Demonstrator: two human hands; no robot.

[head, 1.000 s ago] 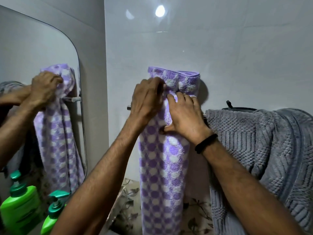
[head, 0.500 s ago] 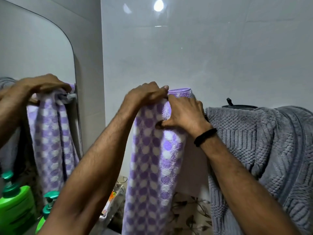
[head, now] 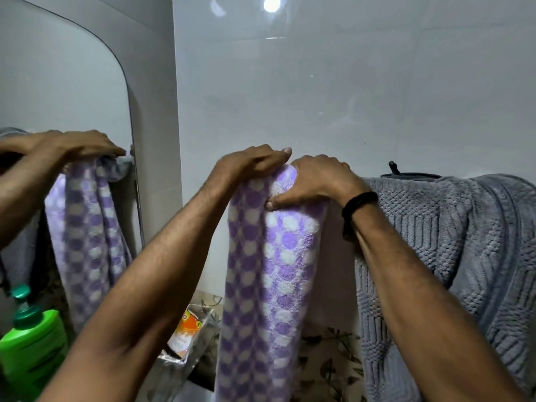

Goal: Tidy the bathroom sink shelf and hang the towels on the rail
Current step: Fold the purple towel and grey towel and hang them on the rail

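Head view: purple checked towel is draped over the rail (the rail itself is hidden under the cloth) and hangs straight down below both hands. Left hand lies palm-down on the top fold, fingers nearly straight and close together, pressing the cloth and not wrapped round it. Right hand is just beside it, knuckles next to the left fingertips. Its fingers curl over the top fold and its thumb presses into the front face below them, so the cloth is pinched. Black band on the right wrist.

Right of the right-hand fingers, at the same height, hangs a grey textured towel, with a strip of bare wall showing between the two towels lower down. Well below the left fingers sits an orange packet in a clear holder. Far left of the fingers, the mirror reflects the hands and the towel. Green pump bottle is at bottom left (real or reflection: cannot tell).
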